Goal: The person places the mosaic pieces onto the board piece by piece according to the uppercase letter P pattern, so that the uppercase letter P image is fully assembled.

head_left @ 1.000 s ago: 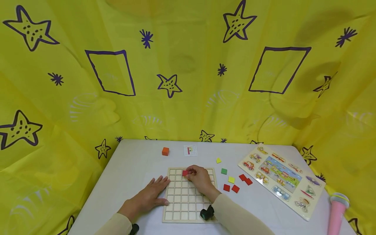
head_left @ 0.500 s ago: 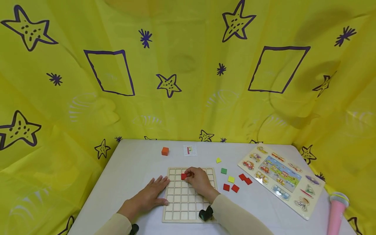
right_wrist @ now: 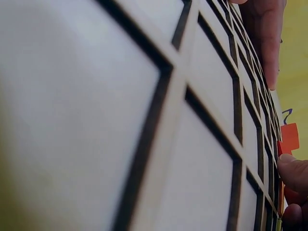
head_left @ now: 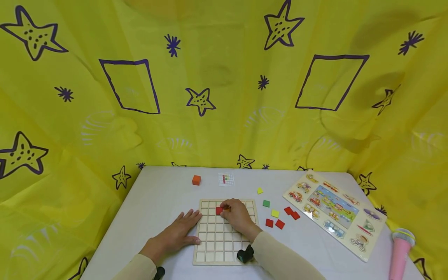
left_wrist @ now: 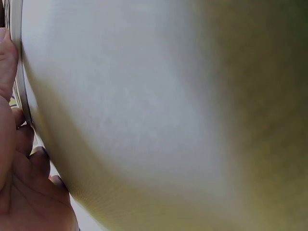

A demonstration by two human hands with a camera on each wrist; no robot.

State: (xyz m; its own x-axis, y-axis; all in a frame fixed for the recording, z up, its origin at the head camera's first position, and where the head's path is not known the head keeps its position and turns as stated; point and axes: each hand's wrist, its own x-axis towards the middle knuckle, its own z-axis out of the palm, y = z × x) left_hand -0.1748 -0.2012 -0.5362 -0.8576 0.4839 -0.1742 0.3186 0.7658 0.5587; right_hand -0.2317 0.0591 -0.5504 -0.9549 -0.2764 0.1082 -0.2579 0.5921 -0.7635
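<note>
light: bright, even | shadows: soft | head view: edges bowed | wrist views: close-up blur

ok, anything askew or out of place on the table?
Nothing damaged or spilled. Loose tiles lie scattered right of the grid board, some askew: two red tiles overlap cornerwise. The right hand holds a red tile on the board's second row; whether it is seated flush is unclear.

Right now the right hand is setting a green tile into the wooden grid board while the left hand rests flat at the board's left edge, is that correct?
Not quite: the tile is red, as the head view shows. The right hand sets it into the wooden grid board while the left hand rests flat at its left edge.
</note>
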